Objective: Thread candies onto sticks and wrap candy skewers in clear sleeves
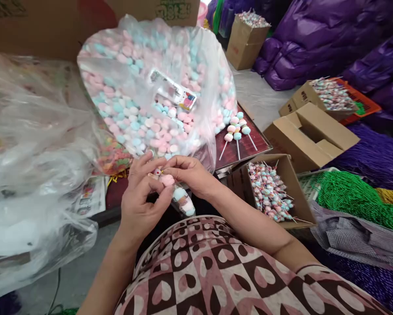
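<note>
My left hand [144,197] is closed around the upper part of a marshmallow lollipop [184,202] in a clear wrapper, which hangs tilted toward my lap. A pink marshmallow shows between the thumb and fingers, with pale blue and white ones below. My right hand [191,175] pinches at the upper end of the same wrapper. What exactly its fingertips grip is too small to make out. Just beyond my hands, a large clear bag [140,105] holds loose pink, blue and white marshmallows. Three unwrapped marshmallow lollipops [237,136] lie on the dark red table [221,151] to the right.
An open carton [304,214] of wrapped lollipops stands by my right forearm. Behind it are an opened cardboard box [317,131] and more filled cartons. Crumpled clear plastic [35,175] covers the left side. Green strands [354,199] and purple bags [314,39] lie at right.
</note>
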The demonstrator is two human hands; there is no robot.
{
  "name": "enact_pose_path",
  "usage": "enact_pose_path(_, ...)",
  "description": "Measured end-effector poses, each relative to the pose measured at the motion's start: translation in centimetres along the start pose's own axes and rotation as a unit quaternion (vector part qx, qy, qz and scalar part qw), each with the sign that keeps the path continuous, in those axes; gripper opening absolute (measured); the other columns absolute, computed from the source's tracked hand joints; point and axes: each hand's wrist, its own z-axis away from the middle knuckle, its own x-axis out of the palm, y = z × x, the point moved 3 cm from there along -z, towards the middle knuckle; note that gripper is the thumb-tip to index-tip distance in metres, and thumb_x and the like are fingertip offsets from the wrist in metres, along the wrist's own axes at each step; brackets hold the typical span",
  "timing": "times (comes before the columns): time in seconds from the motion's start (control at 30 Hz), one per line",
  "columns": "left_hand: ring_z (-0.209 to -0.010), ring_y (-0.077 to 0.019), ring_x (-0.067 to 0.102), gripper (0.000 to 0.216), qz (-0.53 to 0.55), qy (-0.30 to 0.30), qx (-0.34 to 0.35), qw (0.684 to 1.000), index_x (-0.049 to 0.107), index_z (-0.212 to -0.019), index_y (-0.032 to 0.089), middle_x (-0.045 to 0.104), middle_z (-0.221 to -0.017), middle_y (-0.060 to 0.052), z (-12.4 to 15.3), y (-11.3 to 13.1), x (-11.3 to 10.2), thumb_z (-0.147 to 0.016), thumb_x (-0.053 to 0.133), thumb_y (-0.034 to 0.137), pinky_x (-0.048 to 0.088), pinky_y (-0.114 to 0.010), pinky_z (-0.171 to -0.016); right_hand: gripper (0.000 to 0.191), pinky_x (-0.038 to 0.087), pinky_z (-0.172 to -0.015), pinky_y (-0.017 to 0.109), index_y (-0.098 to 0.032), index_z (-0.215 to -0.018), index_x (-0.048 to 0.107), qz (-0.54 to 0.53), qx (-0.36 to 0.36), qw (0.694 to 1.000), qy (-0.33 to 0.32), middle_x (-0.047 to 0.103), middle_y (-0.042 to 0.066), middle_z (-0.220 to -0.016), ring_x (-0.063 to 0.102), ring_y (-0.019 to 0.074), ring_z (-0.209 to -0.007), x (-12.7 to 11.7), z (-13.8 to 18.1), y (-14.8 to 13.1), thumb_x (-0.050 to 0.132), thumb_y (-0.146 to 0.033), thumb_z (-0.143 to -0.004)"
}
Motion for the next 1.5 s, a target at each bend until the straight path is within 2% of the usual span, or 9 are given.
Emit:
enact_pose_path(0.27,-0.141,-0.0288,0.039,0.028,-0.038,-0.076,0.116,0.99,0.059,-0.108,0.025,0.054,-0.14,-0.008,0.1,1.8,4.0,-0.083,0.068,0.02,0.029,-0.056,-0.117,0.027,0.042,-0.045,0.018,-0.02,-0.079,0.054,-0.152,0.098,0.983,0.02,0.063,-0.003,-0.066,0.058,0.0104,-0.052,-4.8,5.9,0.2,0.073,-0.039,-0.076)
enact_pose_path(0.43,-0.132,-0.0229,0.049,0.029,0.059,-0.029,-0.033,0.997,0.058,-0.116,0.026,0.057,-0.135,-0.006,0.4,-0.3,3.6,-0.089,0.058,0.016,0.038,-0.047,-0.114,0.026,0.044,-0.048,0.019,-0.02,-0.078,0.053,0.04,0.082,0.964,0.249,0.072,0.002,-0.077,0.063,0.0114,-0.056,-12.6,13.9,-0.8,0.07,-0.041,-0.077)
enact_pose_path(0.5,-0.125,-0.0208,0.055,0.023,0.093,-0.005,-0.093,0.991,0.061,-0.112,0.025,0.061,-0.129,-0.006,0.7,-1.6,3.6,-0.091,0.056,0.018,0.041,-0.044,-0.111,0.029,0.046,-0.05,0.022,-0.021,-0.077,0.055,0.216,0.097,0.909,0.343,0.073,0.004,-0.079,0.064,0.0133,-0.058,-16.9,17.1,-1.5,0.065,-0.048,-0.078)
enact_pose_path(0.6,-0.122,-0.0205,0.057,0.02,0.118,0.009,-0.132,0.984,0.063,-0.108,0.024,0.064,-0.123,-0.006,1.1,-2.6,4.0,-0.091,0.055,0.02,0.042,-0.043,-0.11,0.031,0.048,-0.052,0.027,-0.02,-0.069,0.061,0.495,0.109,0.736,0.448,0.066,0.003,-0.059,0.063,0.0177,-0.055,-22.1,20.6,-3.0,0.059,-0.05,-0.075)
enact_pose_path(0.67,-0.12,-0.0199,0.058,0.019,0.119,0.001,-0.13,0.984,0.065,-0.106,0.023,0.066,-0.119,-0.006,1.2,-2.2,4.3,-0.092,0.054,0.019,0.042,-0.042,-0.11,0.027,0.047,-0.051,0.03,-0.021,-0.069,0.062,0.532,0.1,0.703,0.462,0.067,0.004,-0.061,0.062,0.0198,-0.053,-23.7,21.4,-3.5,0.061,-0.047,-0.07)
enact_pose_path(0.77,-0.113,-0.0175,0.062,0.017,0.119,-0.005,-0.103,0.988,0.065,-0.102,0.021,0.069,-0.112,-0.006,1.1,-1.2,4.4,-0.092,0.053,0.018,0.045,-0.038,-0.107,0.025,0.05,-0.05,0.038,-0.024,-0.075,0.067,0.619,0.067,0.652,0.432,0.073,0.009,-0.071,0.066,0.0257,-0.054,-22.6,20.2,-3.9,0.058,-0.047,-0.072)
enact_pose_path(1.07,-0.097,-0.0202,0.063,0.02,-0.183,0.072,-0.233,0.952,0.065,-0.101,0.018,0.069,-0.099,-0.008,4.3,-7.1,-4.0,-0.094,0.049,0.028,0.049,-0.036,-0.09,0.024,0.063,-0.071,0.038,-0.028,-0.098,0.07,0.606,-0.127,0.782,0.071,0.078,0.005,-0.09,0.075,0.0252,-0.076,-9.7,10.9,-0.5,0.052,-0.04,-0.09)
enact_pose_path(1.3,-0.103,-0.0332,0.058,0.032,-0.432,-0.01,-0.321,0.842,0.068,-0.105,0.013,0.067,-0.106,-0.017,7.3,-13.5,-8.4,-0.091,0.053,0.037,0.042,-0.046,-0.092,0.019,0.063,-0.073,0.031,-0.027,-0.097,0.073,0.571,-0.184,0.8,0.011,0.078,0.003,-0.087,0.075,0.0222,-0.072,-6.2,8.1,1.4,0.056,-0.031,-0.089)
enact_pose_path(1.5,-0.108,-0.0352,0.056,0.037,-0.405,-0.001,-0.346,0.846,0.067,-0.115,0.014,0.065,-0.116,-0.018,7.9,-14.7,-9.0,-0.089,0.056,0.038,0.043,-0.047,-0.094,0.018,0.063,-0.072,0.029,-0.029,-0.1,0.071,0.568,-0.201,0.798,-0.004,0.079,0.001,-0.087,0.075,0.0196,-0.071,-5.7,7.8,2.6,0.058,-0.028,-0.088)
